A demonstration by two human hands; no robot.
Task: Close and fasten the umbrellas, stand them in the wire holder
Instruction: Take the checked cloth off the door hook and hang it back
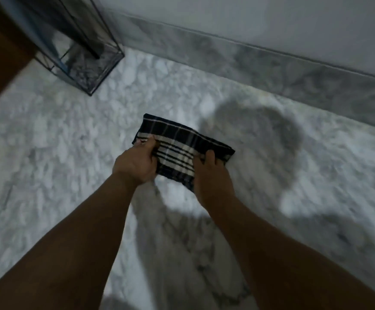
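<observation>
Both hands grip a folded checked cloth (182, 151) above the floor: the left hand (135, 162) pinches its near left edge, and the right hand (209, 173) clasps its near right corner. Beneath them spreads a grey-white marble floor (59, 153), meeting a marble skirting (271, 63) and a pale wall (271, 19) at the far side. Well apart at the upper left stands the wire holder (79, 52), with dark umbrellas (79, 25) upright inside it. A brown wooden panel (1, 54) sits just beside the holder.
</observation>
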